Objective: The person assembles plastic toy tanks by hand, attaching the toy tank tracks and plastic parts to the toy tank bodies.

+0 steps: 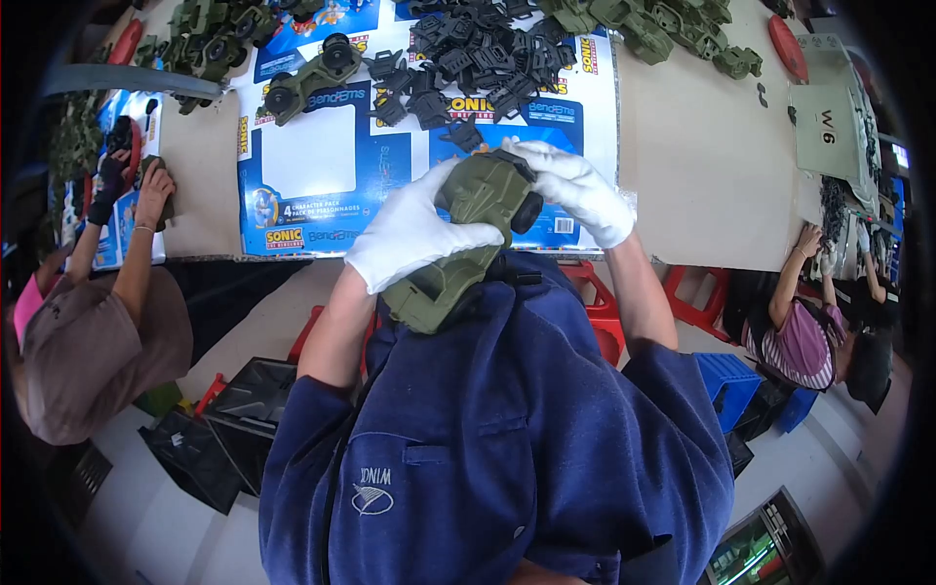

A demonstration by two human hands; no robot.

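Observation:
A dark green toy truck (487,195) is held tilted in front of my chest, just over the table's near edge. My left hand (402,232), in a white glove, is closed round its body with the thumb across the side. The white-gloved right hand (585,195) grips the truck's far end, fingers bent over it. A black plastic part (517,164) shows at that end beside the right fingertips; whether it is fixed on, I cannot tell. One black wheel (527,213) faces right. Beyond my hands lies a heap of black plastic parts (478,58).
Printed blue card sheets (307,210) cover the table's middle. Another green toy truck (317,83) lies at the far left, with heaped green trucks (663,29) behind. Co-workers sit at both sides. Red stools (697,297) and black crates (249,400) stand below the table.

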